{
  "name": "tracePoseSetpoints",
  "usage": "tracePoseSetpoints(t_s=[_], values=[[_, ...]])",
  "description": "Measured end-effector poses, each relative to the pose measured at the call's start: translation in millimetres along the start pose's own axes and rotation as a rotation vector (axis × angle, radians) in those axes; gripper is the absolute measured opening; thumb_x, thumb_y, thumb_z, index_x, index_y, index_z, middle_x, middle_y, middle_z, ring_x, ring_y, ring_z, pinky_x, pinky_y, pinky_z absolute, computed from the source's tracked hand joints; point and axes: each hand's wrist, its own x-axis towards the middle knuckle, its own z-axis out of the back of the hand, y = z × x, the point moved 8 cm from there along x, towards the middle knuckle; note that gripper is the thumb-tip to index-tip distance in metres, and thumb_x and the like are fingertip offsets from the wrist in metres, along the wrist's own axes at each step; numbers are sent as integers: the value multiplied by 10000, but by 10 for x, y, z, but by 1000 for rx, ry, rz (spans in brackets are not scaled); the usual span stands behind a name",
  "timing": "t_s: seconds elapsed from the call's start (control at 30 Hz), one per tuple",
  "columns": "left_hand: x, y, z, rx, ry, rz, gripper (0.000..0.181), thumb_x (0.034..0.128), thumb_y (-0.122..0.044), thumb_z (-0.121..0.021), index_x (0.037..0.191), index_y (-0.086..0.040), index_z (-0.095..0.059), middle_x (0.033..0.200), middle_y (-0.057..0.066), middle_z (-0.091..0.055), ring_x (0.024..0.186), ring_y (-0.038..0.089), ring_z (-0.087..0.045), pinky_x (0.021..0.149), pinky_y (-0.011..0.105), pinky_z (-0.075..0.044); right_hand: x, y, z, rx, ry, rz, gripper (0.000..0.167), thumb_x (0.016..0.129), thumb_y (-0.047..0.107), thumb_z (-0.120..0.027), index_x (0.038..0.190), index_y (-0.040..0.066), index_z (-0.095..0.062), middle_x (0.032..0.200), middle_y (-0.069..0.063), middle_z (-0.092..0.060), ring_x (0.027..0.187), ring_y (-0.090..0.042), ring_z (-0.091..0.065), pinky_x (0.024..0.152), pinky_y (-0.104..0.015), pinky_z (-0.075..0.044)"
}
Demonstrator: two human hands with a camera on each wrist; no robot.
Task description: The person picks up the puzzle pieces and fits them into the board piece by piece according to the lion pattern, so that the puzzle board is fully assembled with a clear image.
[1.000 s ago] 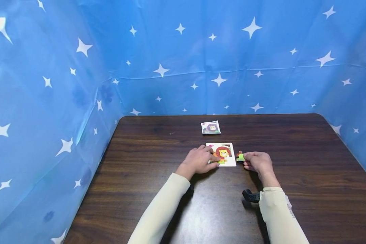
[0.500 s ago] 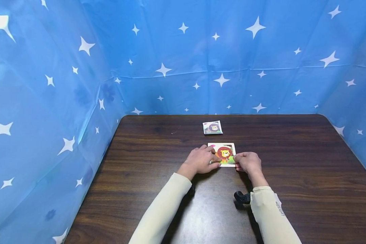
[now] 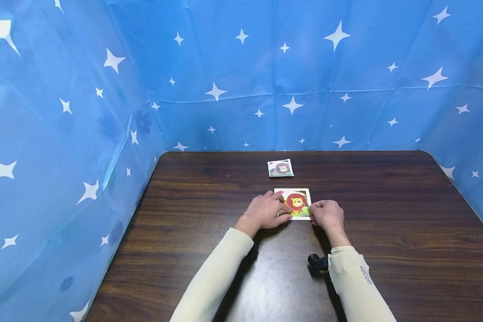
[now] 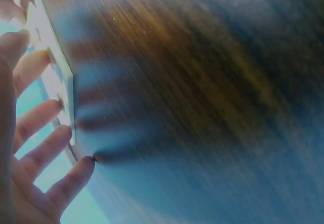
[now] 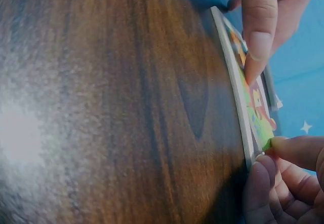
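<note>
A lion jigsaw puzzle in a white-bordered tray [image 3: 277,191] lies flat on the table, with the lion's face showing. My left hand [image 3: 265,210] rests its spread fingertips on the puzzle's left part and hides some of the picture. At the lower right corner, my right hand [image 3: 327,215] pinches a green puzzle piece [image 5: 267,142] between thumb and finger. In the right wrist view the piece lies within the picture area, slightly tilted at its near edge. The left wrist view shows the separated left fingers [image 4: 43,115] along the tray's edge.
Behind the puzzle lies a small card [image 3: 280,168] with a similar lion picture. Dark wood table [image 3: 193,214] extends all round. A blue star-patterned curtain [image 3: 241,71] closes off the back and sides. A black strap-like part [image 3: 318,262] juts from the right sleeve.
My right hand has moved left, bringing the green puzzle piece from beside the tray into its lower right corner. Over the last half second it has barely shifted. My left hand stays on the puzzle.
</note>
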Motion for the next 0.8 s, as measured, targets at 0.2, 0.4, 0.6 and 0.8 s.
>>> tracePoseSetpoints(t_s=[0.2, 0.4, 0.6, 0.8], values=[[3, 1, -6, 8, 5, 7, 374, 1016, -562, -496, 1302, -414, -685, 1419, -34, -573, 1199, 169, -531, 900, 410, -539, -43, 32, 25, -79, -18, 22, 223, 911, 156, -623, 954, 13, -789, 584, 53, -670, 527, -40, -656, 601, -198, -511], [14, -27, -4, 1, 10, 2, 368, 1013, -553, -509, 1306, -410, -682, 1423, -32, -576, 1262, 188, -523, 975, 426, -516, -64, 59, 54, -124, -40, 41, 215, 898, 171, -628, 908, 39, -797, 586, 42, -689, 518, -38, -648, 714, -278, -479], [42, -115, 20, 23, -13, -26, 399, 1010, -542, -521, 1312, -332, -676, 1400, -23, -601, 1367, 210, -517, 1099, 428, -458, -61, 64, 58, -140, -50, 42, 205, 890, 160, -625, 908, 42, -792, 600, 11, -704, 515, -53, -640, 764, -337, -477], [57, -185, -5, 73, -14, -41, 448, 1020, -564, -485, 1414, -369, -570, 1445, -51, -571, 1368, 188, -524, 1075, 425, -476, -51, 58, 52, -150, -56, 49, 197, 878, 164, -626, 893, 51, -786, 575, 42, -687, 513, -55, -631, 768, -356, -472]])
